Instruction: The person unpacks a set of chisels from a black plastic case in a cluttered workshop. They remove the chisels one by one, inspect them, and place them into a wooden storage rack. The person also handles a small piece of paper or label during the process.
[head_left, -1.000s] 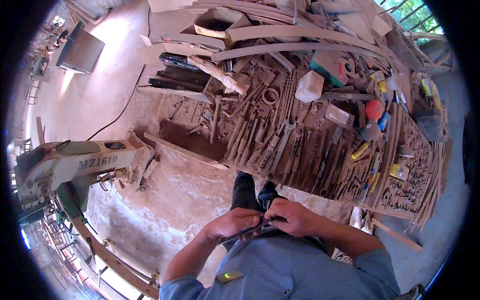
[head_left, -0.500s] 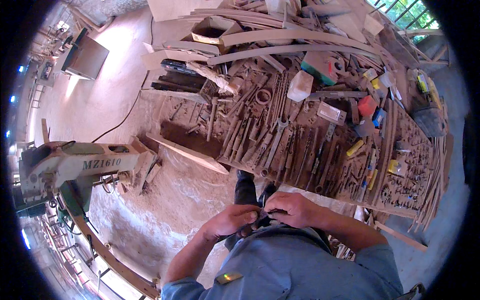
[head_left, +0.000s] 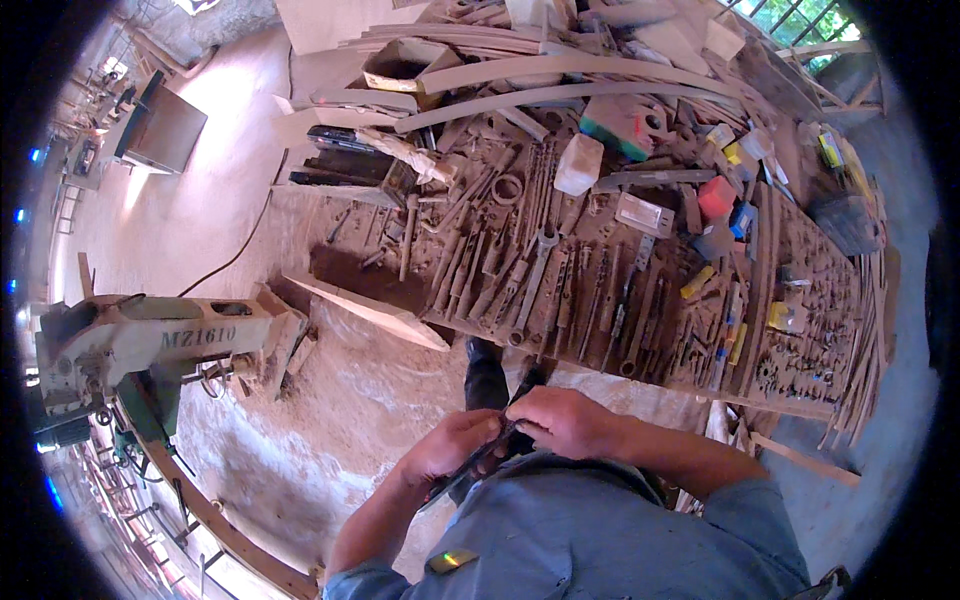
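Hands, left hand and right hand, pinch a dark slender tool slanting lower-left to upper-right.

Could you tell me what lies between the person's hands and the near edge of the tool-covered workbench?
In the head view, only dusty floor and a dark shoe lie between the hands and the workbench edge.

1. The left hand was curled close before the torso, fingers bent inward.
2. The right hand met it, fingers pinched.
3. Both forearms rose from the lower edge, elbows bent.
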